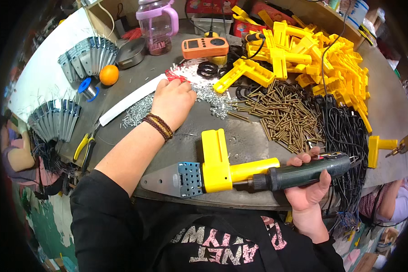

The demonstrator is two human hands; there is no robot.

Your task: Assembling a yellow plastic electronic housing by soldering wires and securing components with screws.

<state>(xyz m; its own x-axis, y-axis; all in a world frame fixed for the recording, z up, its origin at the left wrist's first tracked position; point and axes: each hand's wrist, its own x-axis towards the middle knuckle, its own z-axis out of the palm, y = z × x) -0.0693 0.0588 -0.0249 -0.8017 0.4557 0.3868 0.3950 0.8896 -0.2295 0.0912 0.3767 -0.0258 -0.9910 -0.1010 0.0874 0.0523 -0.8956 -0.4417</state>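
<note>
My right hand (309,192) is wrapped round a dark green electric screwdriver (303,176), a thick cylinder with a black ribbed collar. Its thin shaft points left and meets a yellow plastic housing (217,158) near the table's front edge. From that housing a yellow tubular handle (255,168) runs right, behind the shaft. On the housing's left is a perforated metal cover (190,179) with a grey tapered plate (162,180). Farther back, my left hand (173,100) has its fingers curled together at small red pieces (177,77); whatever they pinch is hidden.
Silvery screws (140,111), long brass-coloured screws (281,113) and yellow housings (313,54) lie in heaps. Black cables (344,158) hang over the right edge. Pliers (87,146), solder wire (89,89), an orange (109,75), an orange meter (205,47) and a jug (156,27) surround the work area.
</note>
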